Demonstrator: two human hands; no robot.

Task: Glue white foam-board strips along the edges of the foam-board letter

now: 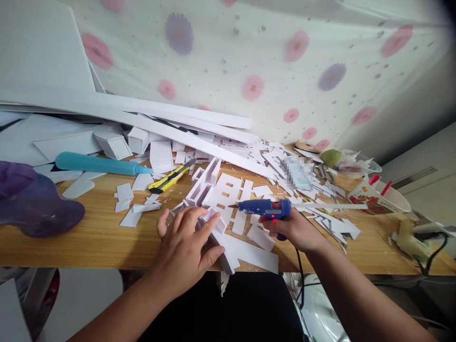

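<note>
My right hand (294, 228) is wrapped around the handle of a blue hot glue gun (261, 207), with a small red light lit. A long white glue stick (331, 206) sticks out of its back, and its nozzle points left. My left hand (187, 244) lies over a narrow white foam-board model (204, 190) made of small box shapes, its fingers bent over it and the thumb apart. Part of the model is hidden beneath that hand. Flat white cut-outs (240, 221) with rectangular openings lie under the nozzle.
Left of the model are a yellow utility knife (171, 176), a turquoise bottle (98, 164) and a purple object (35, 204). Long white strips (171, 130) and scraps spread behind. Scissors (325, 173) and a paper bowl (381, 199) stand right. A black cord (300, 275) hangs over the table edge.
</note>
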